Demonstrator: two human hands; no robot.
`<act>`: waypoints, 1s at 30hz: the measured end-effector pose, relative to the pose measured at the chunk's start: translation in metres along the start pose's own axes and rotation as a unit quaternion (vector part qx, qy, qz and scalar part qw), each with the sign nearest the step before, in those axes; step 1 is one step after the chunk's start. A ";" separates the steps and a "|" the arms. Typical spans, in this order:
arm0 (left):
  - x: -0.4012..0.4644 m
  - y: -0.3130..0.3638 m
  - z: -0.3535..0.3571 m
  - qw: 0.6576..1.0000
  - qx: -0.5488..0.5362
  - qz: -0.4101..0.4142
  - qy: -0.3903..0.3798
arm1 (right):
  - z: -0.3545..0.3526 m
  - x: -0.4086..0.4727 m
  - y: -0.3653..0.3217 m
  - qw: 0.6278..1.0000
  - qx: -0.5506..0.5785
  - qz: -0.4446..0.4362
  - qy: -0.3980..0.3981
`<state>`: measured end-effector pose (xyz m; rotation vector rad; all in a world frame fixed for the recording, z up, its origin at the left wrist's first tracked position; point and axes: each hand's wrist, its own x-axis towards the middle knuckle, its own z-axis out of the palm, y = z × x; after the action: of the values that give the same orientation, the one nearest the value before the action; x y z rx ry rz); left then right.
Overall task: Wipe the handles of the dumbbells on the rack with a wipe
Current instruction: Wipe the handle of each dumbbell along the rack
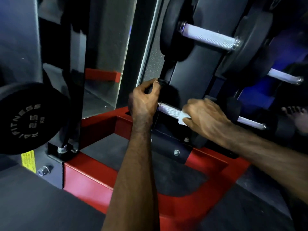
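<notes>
Dumbbells first, biggest thing in my view: the lowest dumbbell sits on the black rack, its black head pressed up under my left fingers, its metal handle running out from just below those fingers and disappearing under my right ones. I judge it heavy and rigid, so it stays put in its cradle while I rub; no need to lift it.

My left hand is curled over the top edge of that black head, thumb and fingertips clamped on it, steadying. I think that's the right hold, since the head is rubbery and grippy where the bar is not.

My right hand is wrapped down over the handle with the wipe pinched between fingers and bar; only a white corner shows, poking out on the thumb side. The handle looks knurled, so I expect it to drag on the wipe, which is thin, soft and likely to bunch or tear.

Beyond my right knuckles, another handle waits; above my fingers, a bigger dumbbell's handle too. Well off past my left wrist sits a weight plate.
</notes>
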<state>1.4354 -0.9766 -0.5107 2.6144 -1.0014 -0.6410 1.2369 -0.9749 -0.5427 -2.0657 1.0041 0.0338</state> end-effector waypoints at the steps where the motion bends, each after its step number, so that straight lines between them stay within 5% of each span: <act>1: 0.000 0.000 0.000 1.000 -0.001 0.000 0.001 | 0.000 0.006 -0.006 1.000 0.010 -0.008 0.011; 6: 0.000 0.002 -0.001 1.000 -0.011 -0.005 -0.008 | -0.003 0.035 -0.031 0.999 0.037 -0.018 0.023; 13: -0.001 0.001 0.000 1.000 -0.008 -0.005 -0.003 | -0.002 0.027 0.000 0.986 0.093 0.060 -0.125; 17: 0.000 0.001 0.000 1.000 -0.005 0.003 0.000 | -0.014 0.071 -0.011 0.936 0.238 0.086 -0.245; 20: -0.001 0.001 0.000 1.000 -0.013 0.004 -0.009 | -0.005 0.072 -0.004 0.920 0.229 0.101 -0.303; 25: -0.001 0.003 -0.001 1.000 -0.017 -0.002 -0.012 | 0.016 0.074 -0.021 0.934 0.248 0.128 -0.223; 30: -0.003 0.003 -0.003 1.000 -0.013 -0.009 -0.020 | 0.017 0.061 -0.019 0.966 0.149 0.119 -0.177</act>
<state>1.4331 -0.9762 -0.5060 2.6009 -0.9770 -0.7070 1.2955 -0.9960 -0.5626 -1.5877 0.9603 0.3432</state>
